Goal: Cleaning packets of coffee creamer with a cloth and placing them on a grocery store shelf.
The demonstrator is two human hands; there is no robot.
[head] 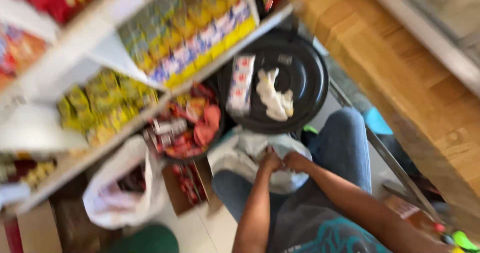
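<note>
The frame is blurred by motion. My left hand (270,161) and my right hand (296,161) meet close together on a white plastic bag (240,155) that rests on my lap, over blue jeans (345,143). Both hands seem closed on the bag's top, fingers bunched. What is inside the bag is hidden.
A black round lid (305,78) lies ahead with a crumpled white bag and a packet strip on it. White shelves (85,38) at left hold several yellow, red and blue snack packets. Another white bag (120,193) sits on the floor. A wooden counter (400,68) runs along the right.
</note>
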